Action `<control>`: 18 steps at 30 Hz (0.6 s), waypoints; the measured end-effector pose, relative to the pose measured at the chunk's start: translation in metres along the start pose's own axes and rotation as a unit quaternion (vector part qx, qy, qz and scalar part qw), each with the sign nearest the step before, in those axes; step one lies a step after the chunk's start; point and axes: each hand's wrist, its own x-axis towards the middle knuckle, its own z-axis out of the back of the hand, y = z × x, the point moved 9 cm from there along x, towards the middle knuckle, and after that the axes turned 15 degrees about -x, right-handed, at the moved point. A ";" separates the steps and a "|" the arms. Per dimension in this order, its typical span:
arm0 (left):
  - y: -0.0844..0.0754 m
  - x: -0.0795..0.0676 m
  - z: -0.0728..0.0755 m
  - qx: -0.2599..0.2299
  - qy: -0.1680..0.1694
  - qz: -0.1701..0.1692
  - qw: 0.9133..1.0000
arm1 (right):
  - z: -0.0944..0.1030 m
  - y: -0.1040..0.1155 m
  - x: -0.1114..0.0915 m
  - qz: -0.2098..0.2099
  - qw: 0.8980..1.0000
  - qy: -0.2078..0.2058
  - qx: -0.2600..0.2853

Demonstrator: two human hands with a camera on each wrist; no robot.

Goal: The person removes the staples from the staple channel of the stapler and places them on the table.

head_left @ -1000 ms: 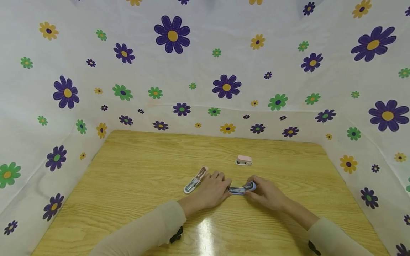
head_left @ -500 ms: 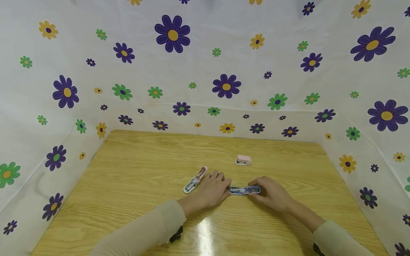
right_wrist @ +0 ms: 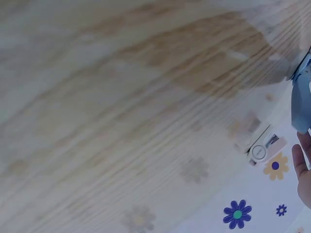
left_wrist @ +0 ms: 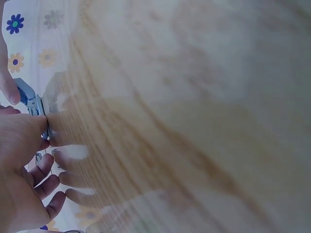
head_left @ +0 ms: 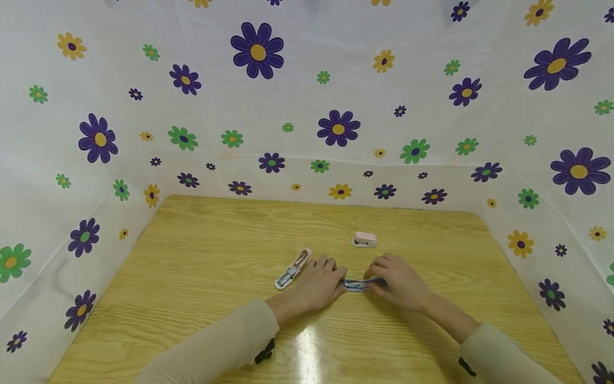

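Observation:
A small light-blue stapler (head_left: 355,286) lies unfolded on the wooden table between both hands, metal parts showing. At its left end, my left hand (head_left: 318,284) pinches it, the other fingers resting close over the tabletop. My right hand (head_left: 399,281) holds the cover end with thumb and fingers, partly hiding it. In the left wrist view, the blue cover (left_wrist: 25,91) stands at an angle above the base. The right wrist view shows the cover's smooth outer side (right_wrist: 301,104) with fingertips (right_wrist: 297,158) at its end.
A pink-and-white stapler (head_left: 293,270) lies unfolded just left of my left hand. Farther back, a folded pink-and-white stapler (head_left: 365,239) stands on the table (head_left: 216,234). Flower-printed white cloth (head_left: 297,96) hangs behind and along both sides.
My right hand first shifted right as the blue cover lay flatter, then moved back left and farther over the stapler, tilting the cover. My left hand has stayed in place.

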 end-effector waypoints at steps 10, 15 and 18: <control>-0.001 0.001 0.001 0.000 -0.001 0.000 1.000 | -0.012 0.011 0.006 0.037 0.999 0.022 0.009; -0.001 0.000 0.001 0.001 0.001 0.002 1.000 | -0.017 0.010 0.007 0.031 0.999 0.040 0.018; 0.000 0.000 0.001 0.004 0.001 0.001 1.000 | -0.018 0.010 0.007 0.029 0.998 0.047 0.021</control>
